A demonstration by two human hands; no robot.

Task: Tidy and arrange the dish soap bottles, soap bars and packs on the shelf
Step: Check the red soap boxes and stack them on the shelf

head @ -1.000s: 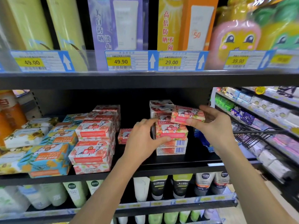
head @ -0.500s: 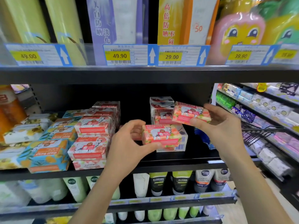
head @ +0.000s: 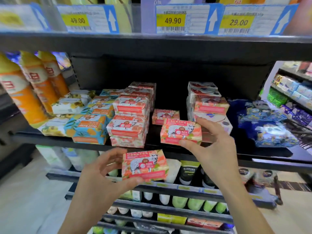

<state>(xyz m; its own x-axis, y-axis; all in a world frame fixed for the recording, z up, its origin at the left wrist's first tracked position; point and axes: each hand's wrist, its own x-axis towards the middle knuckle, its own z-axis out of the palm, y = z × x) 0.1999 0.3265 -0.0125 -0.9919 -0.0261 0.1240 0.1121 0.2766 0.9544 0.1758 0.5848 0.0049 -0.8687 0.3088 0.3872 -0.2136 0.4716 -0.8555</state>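
Right, both moved in the last half-second: left hand (head: 104, 173) pinched one pink cardboard soap box (head: 145, 165), pulled clear below the black shelf (head: 50, 140); right hand (head: 214, 149) gripped a second pink soap box (head: 181, 132), lowered into the gap beside the tall pink soap stack (head: 130, 119). Probably regrouping.

A black metal shelving unit (head: 168, 45) with a dark back panel (head: 168, 70) stands on a pale floor (head: 25, 208), adjoining a second rack (head: 294, 75) at right.

Left hand (head: 103, 171) pinches the lower soap pack (head: 145, 166), right hand (head: 217, 149) the upper soap pack (head: 181, 132), thumbs underneath.
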